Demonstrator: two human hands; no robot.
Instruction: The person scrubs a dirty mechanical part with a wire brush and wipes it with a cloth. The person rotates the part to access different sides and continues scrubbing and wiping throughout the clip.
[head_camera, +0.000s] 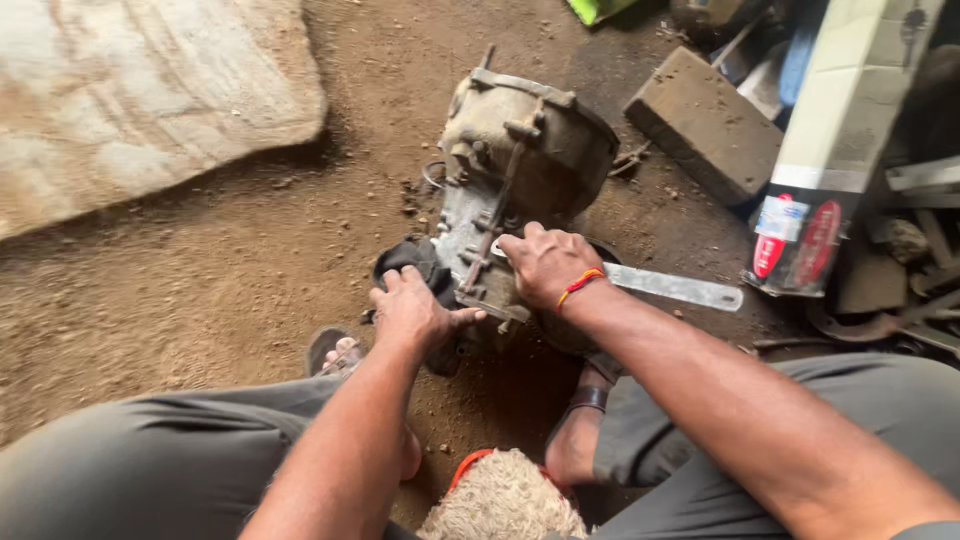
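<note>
A dirty metal gearbox housing (520, 150) lies on the dirt floor in front of me. My left hand (412, 312) presses on its near end, next to a black rubber part (412, 258). My right hand (545, 262), with a red-orange thread at the wrist, grips one end of a flat silver metal bar (675, 287) that sticks out to the right across the housing's near end.
A brown brick-like block (703, 122) lies to the right of the housing. A tall white and red container (830, 150) and metal scrap (900, 320) crowd the right edge. A pale sack or cloth (140, 100) covers the ground at top left. My sandalled feet (340, 350) flank the housing.
</note>
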